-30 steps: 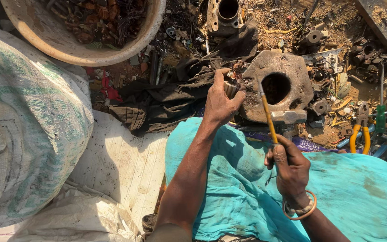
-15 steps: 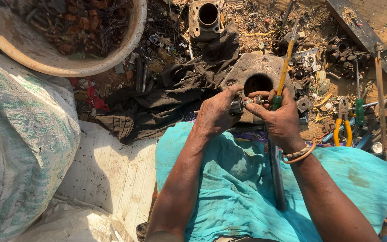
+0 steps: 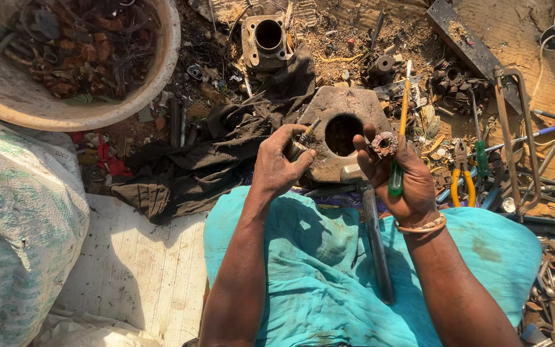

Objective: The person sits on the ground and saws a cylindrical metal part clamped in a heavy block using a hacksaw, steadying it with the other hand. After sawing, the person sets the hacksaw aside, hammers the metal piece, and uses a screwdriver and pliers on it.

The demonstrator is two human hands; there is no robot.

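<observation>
My left hand [image 3: 282,162] is closed around a small metal part with a threaded tip that sticks out above the fingers. My right hand [image 3: 401,180] holds a screwdriver [image 3: 399,135] with a green and yellow handle, blade pointing up, and pinches a small rusty round piece [image 3: 384,144] between thumb and fingers. Both hands hover over a heavy rusted metal block [image 3: 342,128] with a round hole. A hammer [image 3: 375,238] lies across the teal cloth [image 3: 329,283] on my lap.
A big basin [image 3: 97,103] of scrap wire sits at the top left, a woven sack [image 3: 14,225] at the left. A dark rag [image 3: 207,160], a metal cylinder housing [image 3: 266,40], orange-handled pliers [image 3: 462,183], a hacksaw frame [image 3: 515,128] and loose metal parts lie on the ground.
My hands have drawn apart. The right hand has turned palm up with the rusty round piece now in its fingers, still gripping the screwdriver. The left hand keeps the small part.
</observation>
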